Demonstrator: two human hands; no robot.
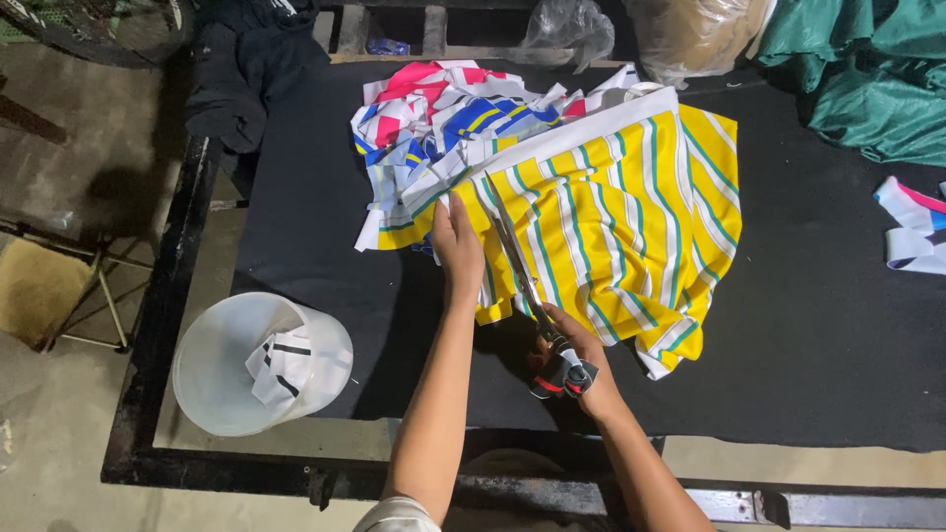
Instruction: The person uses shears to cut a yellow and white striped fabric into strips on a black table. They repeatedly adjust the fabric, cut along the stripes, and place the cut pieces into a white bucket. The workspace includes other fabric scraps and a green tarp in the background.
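A yellow fabric (631,207) with white and green stripes lies spread on a black table (315,207). My left hand (458,246) presses flat on the fabric's left edge. My right hand (576,360) grips the handles of a pair of scissors (522,266), whose long blades reach up into the fabric just right of my left hand. Behind the fabric sits a heap of cut strips (443,123) in white, blue, pink and yellow.
A white plastic bucket (222,365) with fabric scraps stands at the table's front left corner. Green cloth (872,79) lies at the back right, a few strips (912,232) at the right edge, dark clothing (236,74) at the back left, plastic bags behind.
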